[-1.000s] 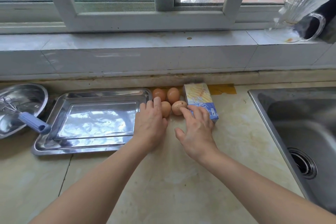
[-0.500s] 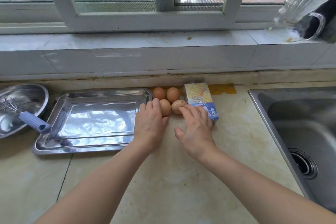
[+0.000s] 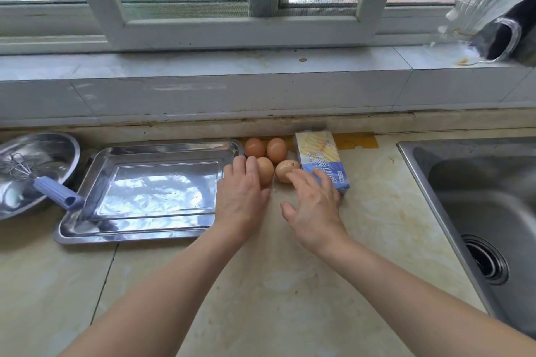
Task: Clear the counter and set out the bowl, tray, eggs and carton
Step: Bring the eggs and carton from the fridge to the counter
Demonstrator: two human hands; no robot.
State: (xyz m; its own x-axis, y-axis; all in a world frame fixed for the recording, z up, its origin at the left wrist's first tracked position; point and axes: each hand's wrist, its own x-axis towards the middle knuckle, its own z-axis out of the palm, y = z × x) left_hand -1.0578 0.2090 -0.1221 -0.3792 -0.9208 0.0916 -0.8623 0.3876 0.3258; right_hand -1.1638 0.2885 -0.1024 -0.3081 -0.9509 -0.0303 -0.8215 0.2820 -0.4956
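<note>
Several brown eggs lie in a cluster at the back of the counter, between a steel tray on the left and a yellow-and-blue carton lying flat on the right. A steel bowl sits at the far left. My left hand lies flat beside the tray's right edge, its fingertips against the left front egg. My right hand hovers with fingers spread over the carton's near end, fingertips by the pale right front egg. Neither hand grips anything.
A whisk with a blue handle rests in the bowl and reaches over the tray's left rim. A steel sink fills the right side. A glass vessel stands on the window sill at the upper right. Bare counter lies in front.
Both hands have drawn back a little toward me from the eggs and carton. The eggs, carton, tray and bowl have stayed in place.
</note>
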